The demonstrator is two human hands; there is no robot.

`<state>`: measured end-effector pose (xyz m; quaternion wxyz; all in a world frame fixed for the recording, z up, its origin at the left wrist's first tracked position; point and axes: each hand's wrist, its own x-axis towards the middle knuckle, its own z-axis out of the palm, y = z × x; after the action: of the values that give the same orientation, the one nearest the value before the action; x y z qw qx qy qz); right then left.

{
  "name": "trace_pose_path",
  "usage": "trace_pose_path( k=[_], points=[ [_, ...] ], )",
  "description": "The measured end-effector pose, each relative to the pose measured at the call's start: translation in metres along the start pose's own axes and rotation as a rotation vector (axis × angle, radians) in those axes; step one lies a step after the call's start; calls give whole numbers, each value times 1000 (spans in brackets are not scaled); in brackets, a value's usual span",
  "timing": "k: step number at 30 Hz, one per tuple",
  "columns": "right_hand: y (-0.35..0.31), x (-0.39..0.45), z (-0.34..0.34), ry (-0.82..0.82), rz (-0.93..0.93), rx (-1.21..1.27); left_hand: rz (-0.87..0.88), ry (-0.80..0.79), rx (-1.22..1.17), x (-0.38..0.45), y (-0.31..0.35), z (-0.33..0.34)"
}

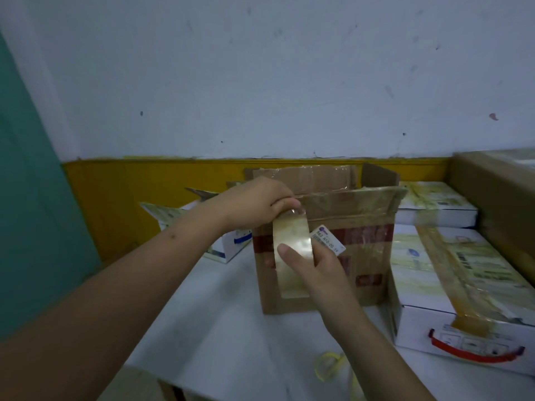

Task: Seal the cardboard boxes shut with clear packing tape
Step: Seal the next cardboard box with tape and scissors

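Head view: brown cardboard box (324, 244) stands on the white table (231, 328), back flap up, unsealed | your left hand (254, 202) pinches the tape strip (289, 250) at the box's top front edge | your right hand (312, 270) grips the roll, thumb on tape | white boxes (434, 285) at right appear taped already.

Left hand (254, 202) fingers curled, pinching; right hand (314, 269) gripping, thumb up.
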<state>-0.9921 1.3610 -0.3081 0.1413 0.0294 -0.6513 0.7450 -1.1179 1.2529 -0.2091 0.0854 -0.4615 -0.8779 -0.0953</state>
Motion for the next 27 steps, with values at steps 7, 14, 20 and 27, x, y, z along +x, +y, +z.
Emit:
trace_pose_path(
  k=[7,14,20,27],
  points=[
    [17,-12,-1,148,88,-100,-149,-42,-154,25,-27,9],
    [22,-8,-4,128,183,-41,-148,110,-2,26,-39,34],
    [23,-3,-5,103,158,-51,10,-25,148,-1,-25,50],
    [57,-25,-46,418,-128,-641,-10,117,226,-2,-21,63]
  ],
)
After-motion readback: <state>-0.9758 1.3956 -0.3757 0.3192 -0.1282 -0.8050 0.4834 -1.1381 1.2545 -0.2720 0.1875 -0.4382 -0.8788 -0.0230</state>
